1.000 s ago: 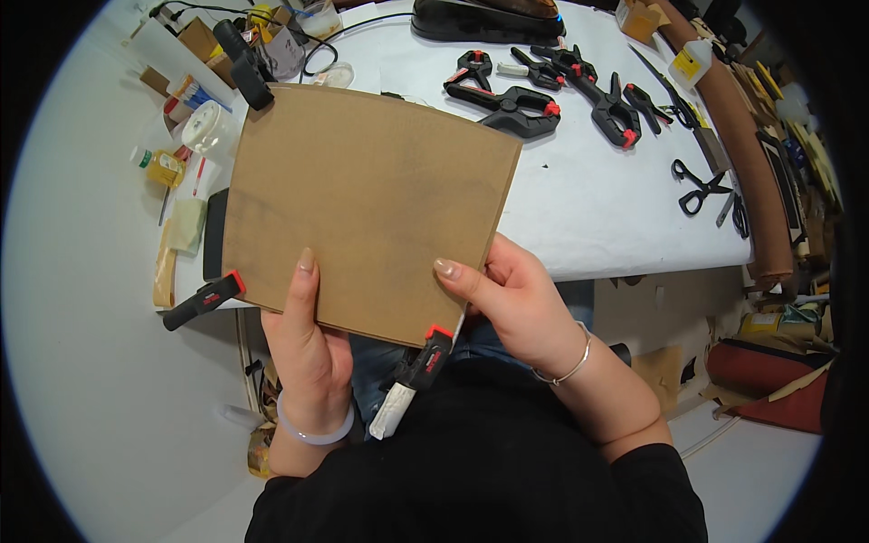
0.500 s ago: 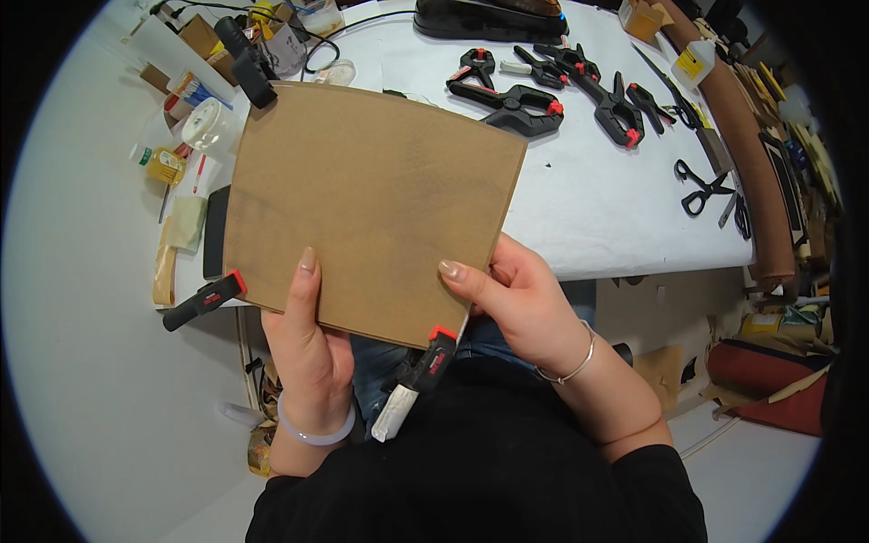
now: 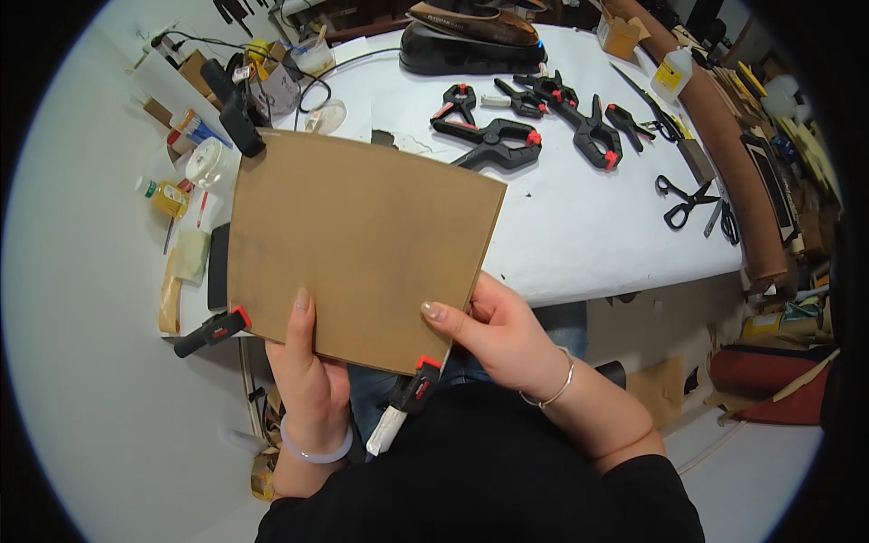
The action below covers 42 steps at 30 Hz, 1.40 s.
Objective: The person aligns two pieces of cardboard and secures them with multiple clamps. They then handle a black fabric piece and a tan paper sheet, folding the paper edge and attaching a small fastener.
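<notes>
Both hands hold up a flat brown board (image 3: 362, 244), which looks like fibreboard and seems layered at its edges. My left hand (image 3: 312, 380) grips the lower edge, thumb on the face and fingers behind. My right hand (image 3: 498, 330) pinches the lower right edge in the same way, its fingers partly hidden. Three black spring clamps bite the board's corners: one at the top left (image 3: 237, 113), a red-tipped one at the lower left (image 3: 215, 331), and another at the lower right (image 3: 412, 398) with white wrapping on its handle. The top right corner carries no clamp.
On the white-covered table (image 3: 579, 244) lie several black spring clamps (image 3: 498, 143), scissors (image 3: 686, 201) and a long brown roll (image 3: 724, 154) along the right. An iron (image 3: 475, 41) stands at the back. Bottles and a round tub (image 3: 210, 165) crowd the left edge.
The board, its clamps and both hands sit lower in view and slightly left. The table items have shifted too, so the head view has tilted. Both hands keep their grip.
</notes>
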Each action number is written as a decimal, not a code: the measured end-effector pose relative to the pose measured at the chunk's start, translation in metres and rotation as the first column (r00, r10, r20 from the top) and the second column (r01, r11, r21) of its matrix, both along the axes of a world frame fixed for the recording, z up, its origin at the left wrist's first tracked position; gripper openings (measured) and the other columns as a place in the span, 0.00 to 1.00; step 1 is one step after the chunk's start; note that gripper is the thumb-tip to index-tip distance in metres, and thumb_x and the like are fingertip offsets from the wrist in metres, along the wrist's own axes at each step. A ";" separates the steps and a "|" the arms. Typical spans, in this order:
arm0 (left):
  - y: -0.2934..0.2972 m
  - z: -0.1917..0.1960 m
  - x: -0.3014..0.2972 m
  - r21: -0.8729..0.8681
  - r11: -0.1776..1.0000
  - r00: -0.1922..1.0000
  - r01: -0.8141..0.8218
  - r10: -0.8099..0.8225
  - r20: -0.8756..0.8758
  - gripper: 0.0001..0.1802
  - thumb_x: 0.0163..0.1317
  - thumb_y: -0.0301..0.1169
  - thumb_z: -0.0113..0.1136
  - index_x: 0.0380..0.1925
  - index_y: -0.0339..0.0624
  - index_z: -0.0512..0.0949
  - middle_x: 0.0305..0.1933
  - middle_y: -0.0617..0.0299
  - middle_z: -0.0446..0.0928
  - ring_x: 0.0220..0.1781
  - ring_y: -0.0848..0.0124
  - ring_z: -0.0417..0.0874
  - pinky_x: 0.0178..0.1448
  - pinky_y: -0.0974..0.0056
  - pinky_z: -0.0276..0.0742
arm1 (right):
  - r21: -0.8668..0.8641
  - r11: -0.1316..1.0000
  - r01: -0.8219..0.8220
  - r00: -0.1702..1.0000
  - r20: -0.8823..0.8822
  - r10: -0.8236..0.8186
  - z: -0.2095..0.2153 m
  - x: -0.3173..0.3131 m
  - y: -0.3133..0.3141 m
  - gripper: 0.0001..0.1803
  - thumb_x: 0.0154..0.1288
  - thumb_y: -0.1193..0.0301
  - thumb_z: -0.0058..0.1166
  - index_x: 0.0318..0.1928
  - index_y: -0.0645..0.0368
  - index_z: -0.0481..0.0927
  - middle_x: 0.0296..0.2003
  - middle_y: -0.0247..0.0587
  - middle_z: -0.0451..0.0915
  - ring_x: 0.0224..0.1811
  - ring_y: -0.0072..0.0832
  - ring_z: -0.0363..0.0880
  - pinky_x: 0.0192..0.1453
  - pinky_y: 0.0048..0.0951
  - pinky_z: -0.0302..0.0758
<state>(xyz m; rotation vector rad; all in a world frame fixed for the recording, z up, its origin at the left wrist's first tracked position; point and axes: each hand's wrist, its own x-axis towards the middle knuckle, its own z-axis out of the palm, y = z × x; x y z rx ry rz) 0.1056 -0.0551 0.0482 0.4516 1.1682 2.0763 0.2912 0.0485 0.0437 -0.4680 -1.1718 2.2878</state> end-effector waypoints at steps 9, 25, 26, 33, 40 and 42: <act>-0.008 -0.018 0.001 -0.024 1.000 0.998 -0.007 0.005 -0.068 0.28 0.75 0.32 0.58 0.71 0.36 0.66 0.68 0.54 0.75 0.67 0.62 0.79 0.70 0.55 0.77 | 0.072 0.968 0.242 0.967 0.063 -0.246 0.020 0.004 0.012 0.21 0.77 0.72 0.59 0.64 0.67 0.74 0.56 0.40 0.83 0.58 0.23 0.81 0.63 0.29 0.78; -0.015 -0.007 -0.003 -0.025 0.998 0.998 0.059 -0.059 0.002 0.26 0.74 0.27 0.59 0.70 0.38 0.67 0.66 0.56 0.76 0.65 0.63 0.80 0.68 0.57 0.79 | 0.042 0.968 0.249 0.965 0.074 -0.251 0.013 0.000 0.005 0.19 0.79 0.71 0.56 0.63 0.67 0.73 0.56 0.41 0.83 0.56 0.24 0.81 0.61 0.28 0.78; -0.015 -0.006 -0.003 -0.026 0.998 0.998 0.060 -0.060 0.003 0.26 0.74 0.27 0.59 0.70 0.38 0.67 0.66 0.56 0.76 0.65 0.63 0.80 0.68 0.56 0.79 | 0.044 0.967 0.249 0.965 0.068 -0.252 0.012 -0.001 0.005 0.19 0.79 0.71 0.56 0.63 0.67 0.73 0.56 0.41 0.83 0.56 0.24 0.81 0.61 0.28 0.78; -0.008 -0.005 -0.005 -0.042 0.995 0.995 0.087 -0.084 0.051 0.25 0.75 0.26 0.58 0.69 0.36 0.67 0.65 0.54 0.77 0.64 0.62 0.81 0.68 0.55 0.79 | -0.024 0.956 0.294 0.955 0.040 -0.293 0.011 -0.007 0.004 0.19 0.80 0.70 0.54 0.64 0.66 0.72 0.56 0.41 0.82 0.56 0.25 0.82 0.60 0.29 0.79; -0.010 -0.009 -0.004 -0.056 0.959 0.959 0.277 -0.272 0.077 0.22 0.73 0.24 0.60 0.65 0.35 0.71 0.62 0.53 0.80 0.63 0.63 0.82 0.67 0.56 0.79 | -0.069 0.932 0.357 0.932 0.091 -0.351 0.004 -0.010 0.003 0.20 0.81 0.67 0.54 0.65 0.63 0.71 0.56 0.39 0.82 0.55 0.25 0.83 0.58 0.29 0.81; -0.008 -0.012 -0.005 -0.048 0.960 0.960 0.274 -0.270 0.077 0.22 0.73 0.24 0.60 0.65 0.35 0.72 0.61 0.53 0.80 0.63 0.64 0.83 0.67 0.56 0.79 | -0.055 0.930 0.364 0.929 0.086 -0.359 0.003 -0.009 0.002 0.20 0.80 0.66 0.54 0.65 0.62 0.71 0.56 0.39 0.82 0.55 0.25 0.83 0.57 0.29 0.81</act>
